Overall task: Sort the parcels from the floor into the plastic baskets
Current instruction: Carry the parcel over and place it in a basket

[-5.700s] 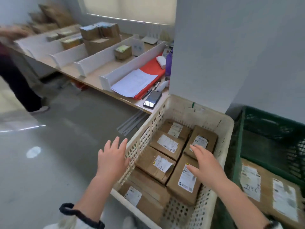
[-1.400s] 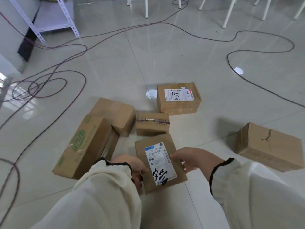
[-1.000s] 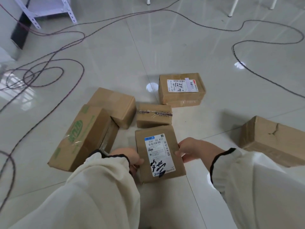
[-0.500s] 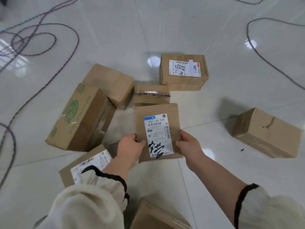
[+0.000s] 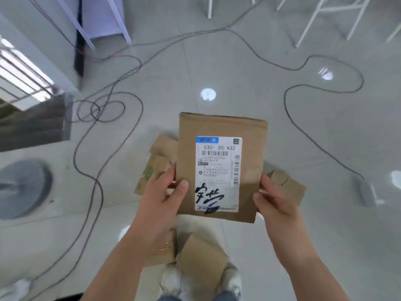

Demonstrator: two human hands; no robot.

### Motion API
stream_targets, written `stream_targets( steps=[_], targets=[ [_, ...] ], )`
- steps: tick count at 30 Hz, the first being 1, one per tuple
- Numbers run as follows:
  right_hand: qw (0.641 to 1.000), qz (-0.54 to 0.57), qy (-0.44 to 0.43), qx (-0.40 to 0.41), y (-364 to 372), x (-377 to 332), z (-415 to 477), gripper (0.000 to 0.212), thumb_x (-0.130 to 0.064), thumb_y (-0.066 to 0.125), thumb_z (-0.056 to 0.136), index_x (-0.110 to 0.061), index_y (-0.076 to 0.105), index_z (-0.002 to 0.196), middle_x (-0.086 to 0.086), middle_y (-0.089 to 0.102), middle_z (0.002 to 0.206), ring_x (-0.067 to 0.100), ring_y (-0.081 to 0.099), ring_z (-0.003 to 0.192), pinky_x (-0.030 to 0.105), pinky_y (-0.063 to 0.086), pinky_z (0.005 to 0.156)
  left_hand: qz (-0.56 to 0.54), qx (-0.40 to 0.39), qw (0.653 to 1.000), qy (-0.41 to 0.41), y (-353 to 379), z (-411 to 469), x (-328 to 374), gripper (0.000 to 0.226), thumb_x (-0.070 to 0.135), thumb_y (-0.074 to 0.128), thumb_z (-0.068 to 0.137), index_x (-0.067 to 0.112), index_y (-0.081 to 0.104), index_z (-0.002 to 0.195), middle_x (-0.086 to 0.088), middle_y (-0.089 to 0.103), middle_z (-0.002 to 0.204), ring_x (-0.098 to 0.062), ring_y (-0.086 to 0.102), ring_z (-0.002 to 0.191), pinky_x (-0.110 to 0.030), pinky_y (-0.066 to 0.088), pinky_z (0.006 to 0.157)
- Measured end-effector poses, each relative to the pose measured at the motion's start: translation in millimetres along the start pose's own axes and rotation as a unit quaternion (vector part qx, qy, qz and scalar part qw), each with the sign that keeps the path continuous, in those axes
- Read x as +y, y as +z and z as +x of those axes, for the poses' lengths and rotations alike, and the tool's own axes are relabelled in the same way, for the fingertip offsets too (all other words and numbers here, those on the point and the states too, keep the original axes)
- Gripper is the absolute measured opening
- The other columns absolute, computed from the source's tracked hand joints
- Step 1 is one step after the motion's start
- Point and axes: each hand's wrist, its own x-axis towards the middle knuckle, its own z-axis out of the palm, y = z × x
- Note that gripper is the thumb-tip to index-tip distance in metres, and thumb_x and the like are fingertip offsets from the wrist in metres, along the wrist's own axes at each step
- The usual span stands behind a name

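A flat brown cardboard parcel (image 5: 219,131) with a white shipping label and black handwriting is held up in front of me, well above the floor. My left hand (image 5: 161,195) grips its lower left edge, thumb on the front face. My right hand (image 5: 274,199) grips its lower right edge. Below it, other brown parcels lie on the floor: one with green print (image 5: 152,168) at the left, one (image 5: 286,186) at the right, and two more (image 5: 201,257) near my feet. No basket is in view.
Dark cables (image 5: 95,118) loop across the glossy tiled floor. A metal shelf frame (image 5: 95,20) stands at the top left and white chair legs (image 5: 321,16) at the top right. A round grey disc (image 5: 21,187) lies at the left. My shoes (image 5: 173,281) show at the bottom.
Both hands have lifted the labelled parcel off the floor and raised it toward me. The view has risen, so the other parcels now sit lower and partly behind the held one.
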Motion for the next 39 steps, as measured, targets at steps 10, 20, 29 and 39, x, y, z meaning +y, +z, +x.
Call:
stream_targets(
  steps=[10,20,29,39],
  targets=[
    [0.978,0.012,-0.206,0.016,-54.0,-307.7,-138.2,0.051,0.006,0.042,0.092,-0.026,0.056,0.130,-0.006,0.062,0.125,0.009,0.057,0.115,0.010,0.044,0.088,-0.090,0.087,0.980,0.155,-116.6,-138.9,284.3,0.043,0.017,0.053,0.093,0.032,0.051,0.133,0.001,0.055,0.106,0.012,0.055,0.082,0.001,0.040,0.061],
    [0.930,0.066,-0.356,0.063,-64.5,-402.8,-239.1,0.045,0.005,0.044,0.093,-0.022,0.060,0.126,-0.005,0.067,0.120,0.014,0.060,0.114,0.034,0.046,0.102,-0.156,0.133,0.925,0.320,-179.5,-199.4,393.8,0.037,0.017,0.066,0.086,0.052,0.059,0.097,0.023,0.064,0.072,0.010,0.057,0.063,-0.005,0.044,0.058],
    [0.926,0.078,-0.346,0.131,-35.3,-397.6,-291.5,0.045,0.000,0.044,0.096,-0.031,0.060,0.125,-0.011,0.068,0.116,0.009,0.062,0.109,0.035,0.048,0.095,-0.148,0.078,0.912,0.376,-213.5,-228.3,403.2,0.033,0.010,0.064,0.087,0.034,0.061,0.109,0.017,0.063,0.069,0.014,0.056,0.061,-0.002,0.040,0.052],
    [0.892,0.112,-0.329,0.290,-36.3,-364.6,-363.9,0.044,-0.002,0.048,0.095,-0.037,0.058,0.120,-0.012,0.074,0.097,0.004,0.067,0.093,0.034,0.049,0.098,-0.143,-0.069,0.896,0.416,-189.2,-251.1,410.9,0.038,0.016,0.063,0.088,0.052,0.058,0.096,0.029,0.067,0.075,0.010,0.061,0.068,-0.005,0.044,0.057]
  ],
)
